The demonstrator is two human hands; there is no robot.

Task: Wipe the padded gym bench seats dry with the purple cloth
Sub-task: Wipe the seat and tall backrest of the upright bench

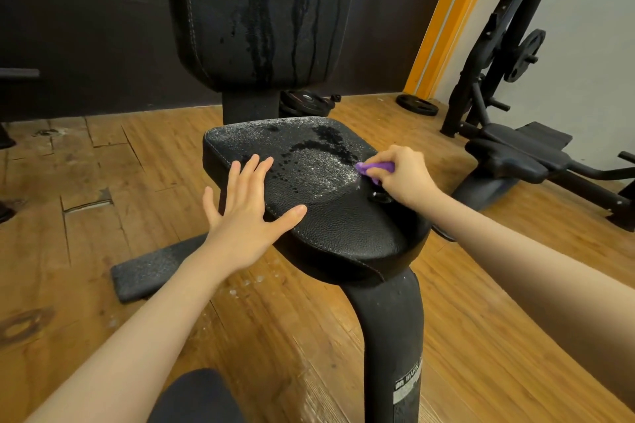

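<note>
While left hand (240, 213) lies flat | right hand (398, 175) fingers grip cloth (374, 167), pointing left

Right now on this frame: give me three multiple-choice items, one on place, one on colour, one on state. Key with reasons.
1. Where is the cloth?
A. on the floor
B. at the seat's right edge
C. draped over the backrest

2. What colour is it?
A. purple
B. yellow
C. white

3. How is the left hand?
A. clenched in a fist
B. gripping the post
C. flat, fingers spread

Key: B, the right hand holds it at the right edge of the seat; A, purple shows between the fingers; C, the palm lies open on the seat.
</note>
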